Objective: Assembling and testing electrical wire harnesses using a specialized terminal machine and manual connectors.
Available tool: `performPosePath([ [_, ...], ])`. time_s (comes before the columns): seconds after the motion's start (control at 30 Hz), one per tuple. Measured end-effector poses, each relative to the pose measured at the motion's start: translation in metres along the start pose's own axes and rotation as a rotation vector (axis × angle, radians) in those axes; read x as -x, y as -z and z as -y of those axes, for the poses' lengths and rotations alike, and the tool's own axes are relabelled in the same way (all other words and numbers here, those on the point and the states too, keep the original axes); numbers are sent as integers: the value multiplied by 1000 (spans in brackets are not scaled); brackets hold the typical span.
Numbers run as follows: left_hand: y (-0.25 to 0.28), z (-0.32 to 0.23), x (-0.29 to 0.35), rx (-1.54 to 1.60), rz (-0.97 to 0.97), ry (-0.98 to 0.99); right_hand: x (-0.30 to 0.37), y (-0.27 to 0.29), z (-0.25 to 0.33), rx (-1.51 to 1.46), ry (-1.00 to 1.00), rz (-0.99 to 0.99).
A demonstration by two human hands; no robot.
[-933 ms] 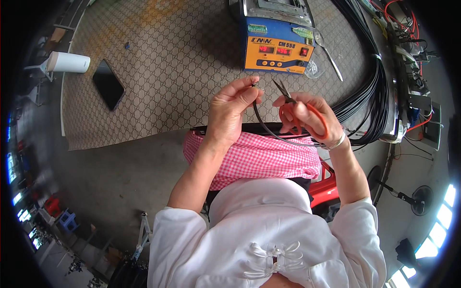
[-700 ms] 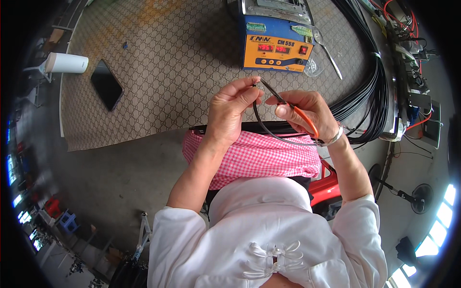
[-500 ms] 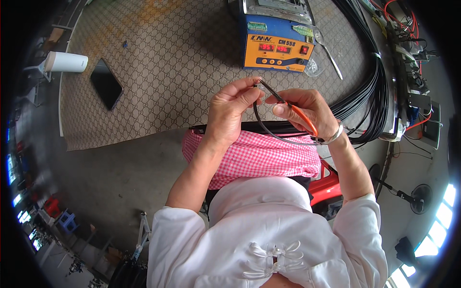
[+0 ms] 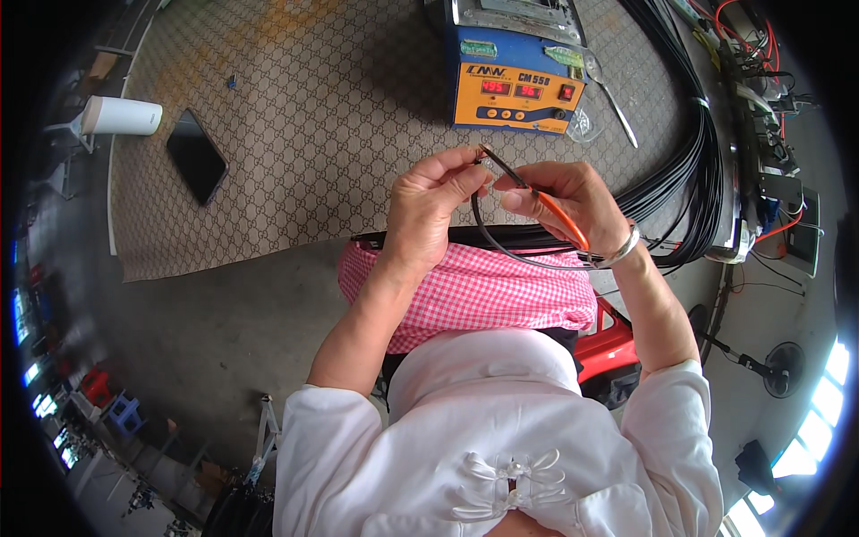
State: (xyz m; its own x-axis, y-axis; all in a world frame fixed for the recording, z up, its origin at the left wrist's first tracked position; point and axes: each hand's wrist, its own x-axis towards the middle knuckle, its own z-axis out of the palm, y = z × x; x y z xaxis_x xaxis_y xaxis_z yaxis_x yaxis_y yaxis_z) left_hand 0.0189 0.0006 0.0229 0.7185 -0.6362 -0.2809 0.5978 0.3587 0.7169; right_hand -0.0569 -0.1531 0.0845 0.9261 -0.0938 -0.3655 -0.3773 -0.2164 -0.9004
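The cable (image 4: 477, 213) is pinched near its end between thumb and forefinger of the left hand (image 4: 422, 201), its length curving off toward four o'clock. The scissors (image 4: 562, 217) are gripped in the right hand (image 4: 577, 201), fingers curled, blades pointed to ten o'clock, tips beside the pinched end. From the hands, the box (image 4: 514, 98) is seen at twelve, the phone (image 4: 197, 158) at nine.

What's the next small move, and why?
I'd probably ease the scissors slightly rightward with the right hand, left hand steady: the blades look nearly closed and sit close to where the left hand pinches the thin black cable near its end.
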Motion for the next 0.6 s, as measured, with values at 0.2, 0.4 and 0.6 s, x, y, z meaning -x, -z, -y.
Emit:
performPosePath([
  [0.2,-1,-1,1,-34,-21,9,-3,-5,-16,76,156,-103],
  [0.4,-1,0,1,-45,-41,12,-4,-5,-15,89,163,-89],
  [0.6,-1,-1,1,-36,-17,-1,0,3,-3,-74,-138,42],
])
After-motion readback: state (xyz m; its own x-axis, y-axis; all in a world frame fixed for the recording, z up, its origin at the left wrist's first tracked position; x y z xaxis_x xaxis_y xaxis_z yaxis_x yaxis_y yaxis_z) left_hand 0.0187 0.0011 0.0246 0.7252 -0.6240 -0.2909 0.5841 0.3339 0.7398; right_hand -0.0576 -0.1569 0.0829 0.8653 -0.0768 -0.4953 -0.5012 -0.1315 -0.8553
